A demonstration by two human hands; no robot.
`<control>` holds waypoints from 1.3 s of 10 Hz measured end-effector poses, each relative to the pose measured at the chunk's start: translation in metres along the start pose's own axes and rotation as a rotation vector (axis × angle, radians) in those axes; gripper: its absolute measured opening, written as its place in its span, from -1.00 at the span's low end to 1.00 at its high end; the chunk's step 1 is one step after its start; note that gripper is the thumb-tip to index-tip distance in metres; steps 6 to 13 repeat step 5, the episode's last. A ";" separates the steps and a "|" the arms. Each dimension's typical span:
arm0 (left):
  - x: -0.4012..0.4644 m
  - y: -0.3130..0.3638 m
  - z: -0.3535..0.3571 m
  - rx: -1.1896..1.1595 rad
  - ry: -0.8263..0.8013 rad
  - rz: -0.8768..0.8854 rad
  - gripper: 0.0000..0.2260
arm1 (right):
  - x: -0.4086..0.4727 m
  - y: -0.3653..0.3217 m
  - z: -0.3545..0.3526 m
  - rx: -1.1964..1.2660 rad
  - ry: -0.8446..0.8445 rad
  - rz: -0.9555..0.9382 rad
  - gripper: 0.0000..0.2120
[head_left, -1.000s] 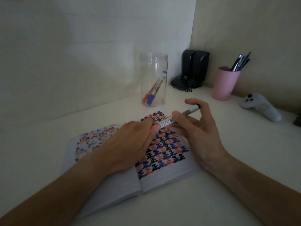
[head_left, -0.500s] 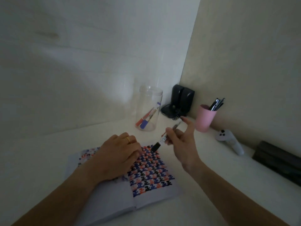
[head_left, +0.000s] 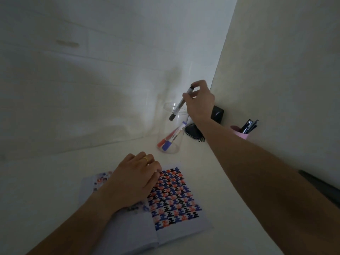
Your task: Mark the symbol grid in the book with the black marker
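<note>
Resting flat on the open book (head_left: 185, 234), the left hand (head_left: 135, 181) has its fingers spread and holds nothing. The symbol grid (head_left: 174, 197) fills the right page. At 12 o'clock from the book stands a jar (head_left: 171, 142) on the surface (head_left: 230, 242). Above its mouth the right hand (head_left: 199, 101) pinches the marker (head_left: 181, 103), cap down.

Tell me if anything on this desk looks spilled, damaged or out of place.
Nothing stands out. The book lies open and flat under the left hand. The clear jar stands upright with two markers inside. The right hand holds the black marker tilted, cap end down, over the jar's mouth.
</note>
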State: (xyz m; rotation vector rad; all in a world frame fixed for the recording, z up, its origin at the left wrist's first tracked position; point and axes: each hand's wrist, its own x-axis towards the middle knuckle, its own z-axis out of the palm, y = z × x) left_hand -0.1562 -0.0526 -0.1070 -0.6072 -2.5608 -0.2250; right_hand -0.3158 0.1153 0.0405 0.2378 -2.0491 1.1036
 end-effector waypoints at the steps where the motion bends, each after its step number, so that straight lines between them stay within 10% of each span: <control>1: 0.000 0.000 0.000 0.005 0.006 0.004 -0.68 | -0.003 0.006 0.009 -0.200 -0.145 0.026 -0.86; 13: 0.001 -0.003 0.005 0.001 0.001 0.043 -0.72 | -0.021 0.002 0.000 -0.181 -0.218 0.094 -0.82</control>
